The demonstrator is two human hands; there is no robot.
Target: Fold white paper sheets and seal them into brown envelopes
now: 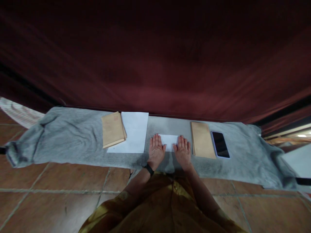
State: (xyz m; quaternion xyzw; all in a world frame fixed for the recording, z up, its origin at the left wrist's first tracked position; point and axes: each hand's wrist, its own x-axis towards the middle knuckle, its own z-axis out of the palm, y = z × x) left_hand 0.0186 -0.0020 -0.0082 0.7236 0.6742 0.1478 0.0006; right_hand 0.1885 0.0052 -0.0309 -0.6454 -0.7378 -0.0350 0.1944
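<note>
A small white sheet of paper [169,141], looking folded, lies flat on the grey cloth between my two hands. My left hand [156,149] rests palm down on its left end, fingers stretched out and pointing away from me. Over the right end lies my right hand [183,150], just as flat, with its thumb turned inward. Neither hand grips anything. Both side edges of the paper are hidden under the fingers. To the left is larger white paper [136,132], partly covered by brown envelopes [113,129].
Another stack of brown envelopes [203,139] lies right of my right hand, with a phone [220,145] beside it. The grey cloth [77,136] drapes over a long, narrow surface. A dark red curtain [155,71] hangs behind it. Below is a tiled floor [60,194].
</note>
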